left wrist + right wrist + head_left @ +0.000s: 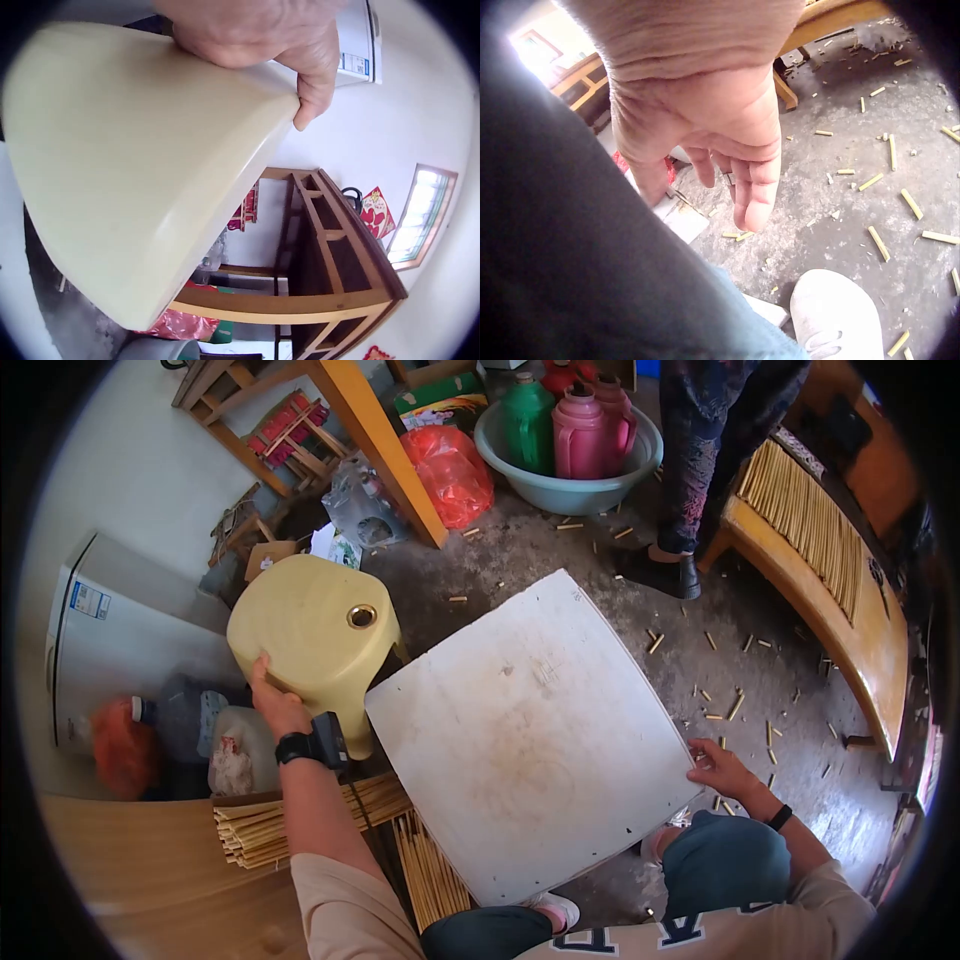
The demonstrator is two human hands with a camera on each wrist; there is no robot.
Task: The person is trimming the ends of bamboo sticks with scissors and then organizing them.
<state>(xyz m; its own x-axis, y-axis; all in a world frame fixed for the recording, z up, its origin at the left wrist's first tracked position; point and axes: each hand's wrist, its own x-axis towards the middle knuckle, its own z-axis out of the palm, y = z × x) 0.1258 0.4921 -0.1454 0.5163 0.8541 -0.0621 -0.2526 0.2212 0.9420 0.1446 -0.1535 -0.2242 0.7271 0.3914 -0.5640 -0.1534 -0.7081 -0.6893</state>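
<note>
My left hand (280, 703) grips the near side of a cream plastic stool (300, 610); the stool has a ringed hole in its seat. In the left wrist view the thumb lies at the stool's edge, the other fingers largely hidden. A large square white board (530, 730), stained brown in the middle, lies before my knees, right beside the stool. At the board's right edge is my right hand (725, 770). The right wrist view shows its fingers (754, 199) hanging loosely with a gap to the thumb, which is close to the board's edge.
Bundled thin sticks (290, 820) lie at lower left. Short cut stick pieces (737, 705) litter the floor. A curved wooden bench (800, 585) bears a row of sticks. Behind are a basin (575, 495) with thermos flasks and a standing person's leg (690, 470). A wooden post (380, 450) rises past the stool.
</note>
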